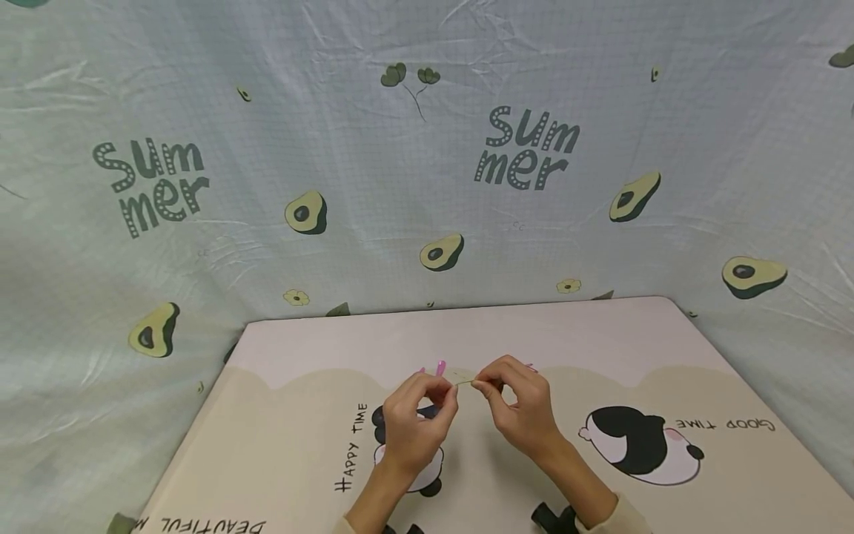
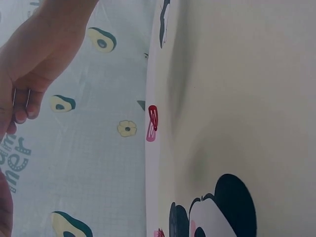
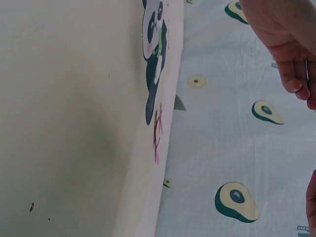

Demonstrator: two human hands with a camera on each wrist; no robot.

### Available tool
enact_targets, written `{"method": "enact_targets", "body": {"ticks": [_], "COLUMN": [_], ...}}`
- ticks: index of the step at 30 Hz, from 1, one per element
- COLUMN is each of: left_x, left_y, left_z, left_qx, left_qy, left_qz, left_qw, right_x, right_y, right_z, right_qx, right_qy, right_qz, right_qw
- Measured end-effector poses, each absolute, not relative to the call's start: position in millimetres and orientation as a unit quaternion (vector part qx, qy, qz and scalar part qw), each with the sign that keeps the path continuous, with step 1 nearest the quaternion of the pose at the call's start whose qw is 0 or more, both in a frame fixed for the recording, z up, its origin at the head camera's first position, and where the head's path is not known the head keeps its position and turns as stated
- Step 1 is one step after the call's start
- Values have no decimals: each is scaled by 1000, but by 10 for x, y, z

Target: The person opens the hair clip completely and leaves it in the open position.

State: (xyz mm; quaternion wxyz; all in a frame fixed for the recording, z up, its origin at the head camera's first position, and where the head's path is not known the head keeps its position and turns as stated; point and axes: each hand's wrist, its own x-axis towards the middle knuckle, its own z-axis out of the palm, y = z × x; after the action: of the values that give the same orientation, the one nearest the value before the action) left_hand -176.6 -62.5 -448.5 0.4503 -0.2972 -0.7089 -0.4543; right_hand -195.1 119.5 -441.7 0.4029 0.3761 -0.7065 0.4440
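The fingers (image 1: 437, 383) of the left hand (image 1: 414, 424) and those of the right hand (image 1: 523, 406) are brought together at thumb and forefinger, and a thin yellow-green strand (image 1: 465, 382) is pinched between them, one end at each hand. The strand is held above the table (image 1: 287, 430), below the middle of the frame and slightly right of centre; what it is made of is too small to be told.

Just beyond the left hand, a pink hair clip (image 1: 440, 368) is seen on the table, and a bit of red (image 1: 531, 367) is partly hidden behind the right hand. In the left wrist view, a red clip (image 2: 153, 117) is seen overlapping a pink one near the table's edge.

A panda drawing (image 1: 427, 475) is partly covered by the left hand, and a black-and-white dog drawing (image 1: 643, 446) is printed at the lower right. Dark objects (image 1: 555, 519) are cut off by the bottom edge, beside a cream sleeve (image 1: 620, 518). The upper frame is filled by a pale cloth (image 1: 373, 156) printed with avocados.
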Motion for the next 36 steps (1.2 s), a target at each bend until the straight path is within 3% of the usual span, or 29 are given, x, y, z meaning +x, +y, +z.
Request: {"method": "enact_targets", "body": {"ticks": [36], "left_x": [-1743], "left_y": [-634], "left_z": [-4437], "left_qx": [-276], "left_qy": [-740], "left_qz": [-445], "left_qw": [423], "right_x": [-1945], "right_y": [1279], "right_z": [-4366], "right_qx": [340], "right_qy": [-761], "right_qz": [445], "right_qw": [328]}}
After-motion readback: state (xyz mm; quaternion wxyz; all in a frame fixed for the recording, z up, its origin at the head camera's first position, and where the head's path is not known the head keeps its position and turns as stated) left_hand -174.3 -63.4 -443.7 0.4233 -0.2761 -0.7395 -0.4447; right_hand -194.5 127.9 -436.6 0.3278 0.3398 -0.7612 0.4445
